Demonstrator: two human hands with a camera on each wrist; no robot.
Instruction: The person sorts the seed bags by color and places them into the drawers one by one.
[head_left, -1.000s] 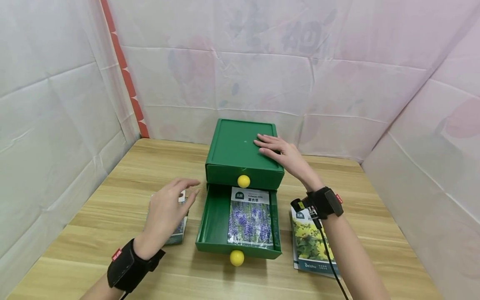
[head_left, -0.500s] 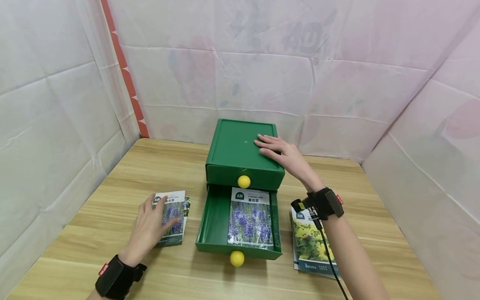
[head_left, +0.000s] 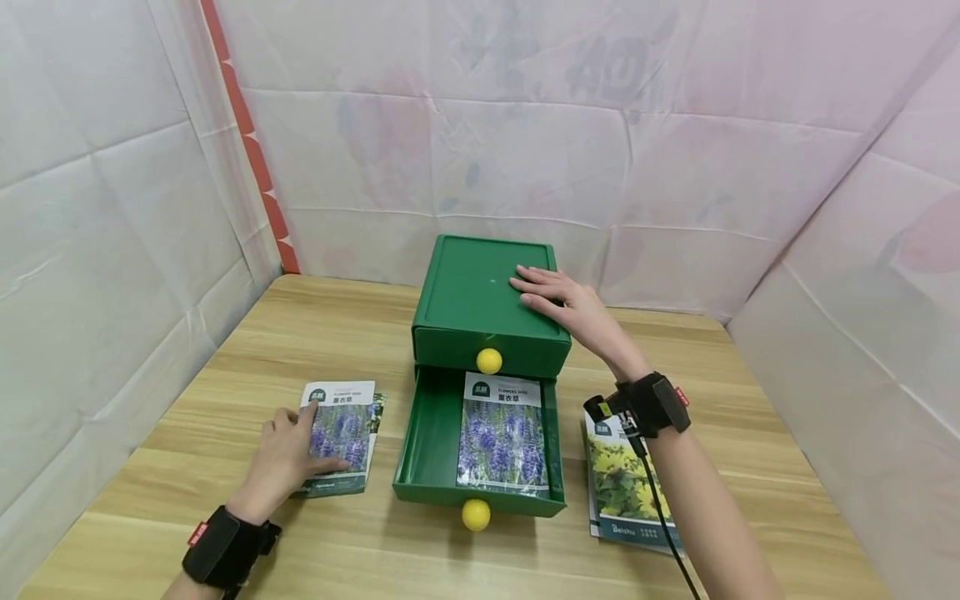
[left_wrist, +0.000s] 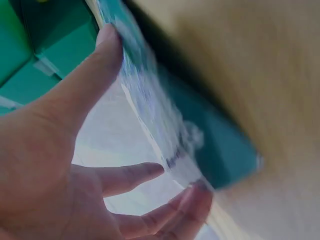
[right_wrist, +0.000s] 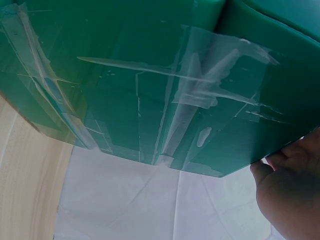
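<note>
While left hand (head_left: 288, 454) grips it | seed packet (head_left: 339, 425): purple flowers, flat

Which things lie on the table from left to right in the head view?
Left hand gripping a lavender seed packet → open green drawer holding another lavender packet → yellow-flower packet.

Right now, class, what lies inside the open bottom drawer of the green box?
The open drawer holds one lavender seed packet, lying flat on the right side. Anything beneath the packet is covered. The upper drawer is closed, so its inside cannot be seen.
</note>
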